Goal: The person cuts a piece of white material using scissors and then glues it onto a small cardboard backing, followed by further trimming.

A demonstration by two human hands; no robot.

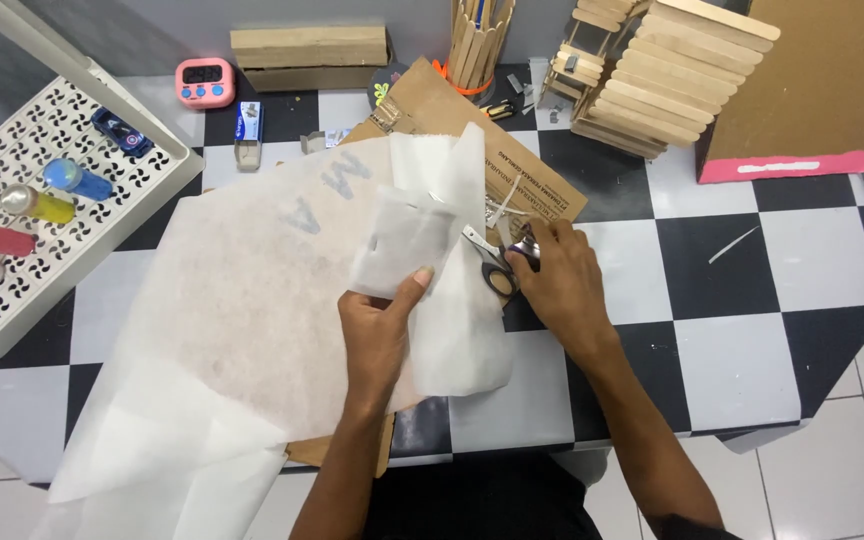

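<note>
A large sheet of thin white tracing paper [242,300] lies over a brown cardboard piece [512,170] on the checkered table. My left hand [380,325] pinches a folded flap of this paper [402,245] and lifts it. My right hand [552,280] grips black-handled scissors [492,262], whose blades point up-left into the paper by the flap. Faint grey letters show through the sheet near its top.
A white perforated tray [52,210] at left holds glitter tubes and a toy car. A pink timer [205,82], a wooden block, a stick-built cup [474,45], a stick house [652,75] and a cardboard panel [812,90] line the back. The table edge runs at right and front.
</note>
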